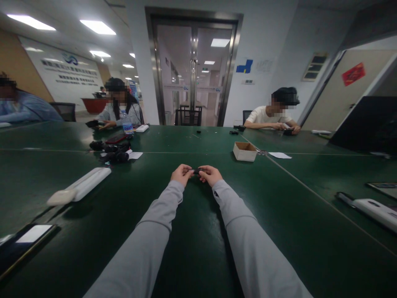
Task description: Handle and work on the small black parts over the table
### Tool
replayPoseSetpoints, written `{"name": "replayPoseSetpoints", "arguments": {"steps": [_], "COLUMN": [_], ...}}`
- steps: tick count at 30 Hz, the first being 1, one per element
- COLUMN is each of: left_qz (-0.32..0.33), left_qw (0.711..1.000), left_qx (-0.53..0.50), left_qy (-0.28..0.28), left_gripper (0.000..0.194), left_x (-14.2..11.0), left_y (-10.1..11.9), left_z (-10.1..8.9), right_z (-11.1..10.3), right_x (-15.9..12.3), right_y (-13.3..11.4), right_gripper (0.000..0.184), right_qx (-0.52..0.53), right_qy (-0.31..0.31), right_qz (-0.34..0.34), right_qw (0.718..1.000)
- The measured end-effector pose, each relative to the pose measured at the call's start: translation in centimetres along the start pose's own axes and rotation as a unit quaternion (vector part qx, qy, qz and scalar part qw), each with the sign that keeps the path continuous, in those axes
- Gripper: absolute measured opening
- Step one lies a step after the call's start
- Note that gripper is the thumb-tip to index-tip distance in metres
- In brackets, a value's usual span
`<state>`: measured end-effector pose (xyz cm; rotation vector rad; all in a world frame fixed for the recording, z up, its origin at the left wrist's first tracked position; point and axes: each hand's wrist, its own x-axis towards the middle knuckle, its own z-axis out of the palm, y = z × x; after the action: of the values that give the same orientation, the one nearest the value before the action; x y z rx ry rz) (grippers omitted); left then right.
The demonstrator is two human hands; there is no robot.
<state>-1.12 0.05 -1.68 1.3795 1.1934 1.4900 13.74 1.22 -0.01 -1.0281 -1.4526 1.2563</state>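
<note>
Both my arms reach out over the green table. Between my hands is a small black piece, too small for me to tell its kind. My left hand pinches its left end between thumb and fingers. On the other end, my right hand is closed in a similar pinch. The fingers cover part of the piece, and both hands are just above or resting on the tabletop; I cannot tell which.
An open cardboard box stands ahead on the right, near a white paper. Dark gear and a water bottle are ahead on the left. Nearer lie a white power bank-like bar and a phone. Several people sit across the table.
</note>
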Motion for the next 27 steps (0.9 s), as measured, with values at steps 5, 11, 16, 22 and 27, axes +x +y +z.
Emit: {"name": "replayPoseSetpoints", "arguments": {"steps": [5, 11, 16, 22, 27], "left_qz": [-0.03, -0.061, -0.072, -0.076, -0.076], "left_qw": [0.999, 0.998, 0.997, 0.997, 0.996], "left_qx": [0.0, 0.023, 0.029, 0.028, 0.034], "left_qy": [0.011, 0.016, 0.023, 0.02, 0.023], "left_gripper": [0.02, 0.012, 0.01, 0.011, 0.014], "left_x": [-0.3, -0.4, -0.4, -0.4, -0.3], "left_y": [0.6, 1.1, 1.3, 1.5, 1.5], "left_z": [0.1, 0.1, 0.2, 0.1, 0.0], "right_z": [-0.1, -0.2, -0.3, -0.5, -0.4], "right_x": [0.1, 0.2, 0.2, 0.3, 0.3], "right_y": [0.2, 0.5, 0.5, 0.6, 0.6], "right_gripper": [0.019, 0.02, 0.02, 0.023, 0.024], "right_qx": [-0.002, -0.001, -0.002, -0.001, 0.0], "right_qy": [-0.006, -0.012, -0.021, -0.035, -0.036], "right_qz": [-0.005, -0.019, -0.021, -0.022, -0.031], "right_qw": [1.0, 1.0, 1.0, 0.999, 0.999]}}
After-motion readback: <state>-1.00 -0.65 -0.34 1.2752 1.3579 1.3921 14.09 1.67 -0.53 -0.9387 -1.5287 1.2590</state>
